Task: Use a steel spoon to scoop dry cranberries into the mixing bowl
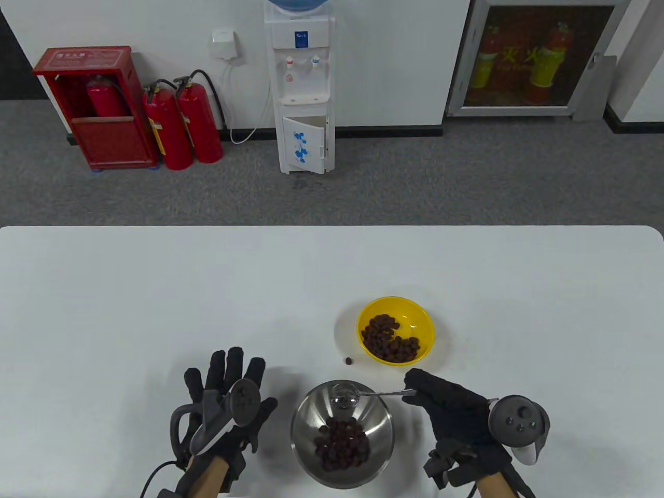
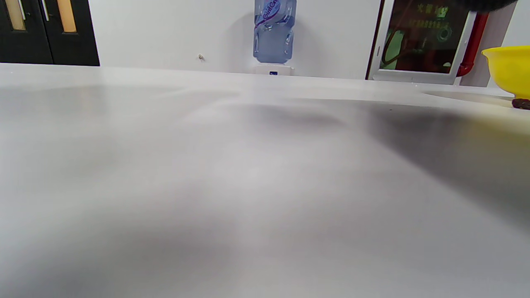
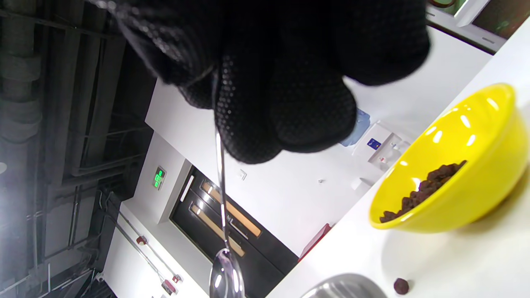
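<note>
A steel mixing bowl point(image 1: 306, 415) sits near the table's front edge with a heap of dry cranberries point(image 1: 342, 443) in it. A yellow bowl point(image 1: 423, 321) behind it to the right holds more cranberries point(image 1: 389, 340). My right hand point(image 1: 446, 402) grips the handle of the steel spoon point(image 1: 346, 397); the spoon's empty bowl hangs over the far rim of the mixing bowl. The spoon point(image 3: 223, 265) and the yellow bowl point(image 3: 455, 198) also show in the right wrist view. My left hand point(image 1: 228, 399) rests flat on the table left of the mixing bowl, fingers spread, holding nothing.
One loose cranberry point(image 1: 349, 360) lies on the white table point(image 1: 155, 290) between the two bowls; it also shows in the right wrist view point(image 3: 400, 285). The yellow bowl's edge point(image 2: 507, 68) shows at the right of the left wrist view.
</note>
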Tool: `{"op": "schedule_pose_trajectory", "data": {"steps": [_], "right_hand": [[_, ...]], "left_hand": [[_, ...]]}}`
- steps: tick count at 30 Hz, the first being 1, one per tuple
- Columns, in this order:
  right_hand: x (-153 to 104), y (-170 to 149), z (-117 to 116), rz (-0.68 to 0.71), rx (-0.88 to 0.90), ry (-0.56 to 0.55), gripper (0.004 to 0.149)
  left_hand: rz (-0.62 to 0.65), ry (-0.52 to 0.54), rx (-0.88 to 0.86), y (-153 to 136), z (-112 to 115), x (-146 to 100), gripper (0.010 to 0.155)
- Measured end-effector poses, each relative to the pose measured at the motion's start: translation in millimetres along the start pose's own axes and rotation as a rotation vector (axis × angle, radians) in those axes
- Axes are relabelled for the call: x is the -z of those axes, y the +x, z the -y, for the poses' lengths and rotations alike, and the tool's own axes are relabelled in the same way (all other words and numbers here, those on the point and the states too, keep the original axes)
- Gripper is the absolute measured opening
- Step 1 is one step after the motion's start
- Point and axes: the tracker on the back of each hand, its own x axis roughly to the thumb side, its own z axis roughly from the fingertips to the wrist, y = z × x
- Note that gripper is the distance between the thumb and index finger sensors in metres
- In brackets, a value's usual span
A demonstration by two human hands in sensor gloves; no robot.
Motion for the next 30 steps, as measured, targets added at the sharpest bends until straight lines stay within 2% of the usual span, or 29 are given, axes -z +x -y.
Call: {"op": "schedule_pose_trajectory", "data": {"steps": [6, 11, 14, 18, 23, 27, 30], "right_hand": [[-1, 0, 4, -0.026, 0.012, -0.053, 0.043], [-3, 9, 6, -0.009, -0.054, -0.169, 0.043], [-4, 16, 7, -0.018, -0.224, -0.282, 0.043], [1, 23, 6, 0.014, -0.453, -0.353, 0.043], [20, 26, 3, 0.083, -0.705, -0.370, 0.043], [34, 22, -3, 0.069, -0.846, -0.355, 0.042], [32, 14, -14, 0.093, -0.897, -0.383, 0.042]], "left_hand": [[0.002, 0.001, -0.004, 0, 0, 0, 0.078], [0.005, 0.000, -0.003, 0, 0, 0, 0.078], [0.007, 0.000, -0.007, 1, 0, 0, 0.078], [0.008, -0.005, -0.005, 1, 1, 0, 0.078], [0.012, -0.008, -0.007, 2, 1, 0, 0.078], [0.013, -0.005, -0.012, 2, 1, 0, 0.078], [0.014, -0.007, -0.009, 2, 1, 1, 0.078]]}}
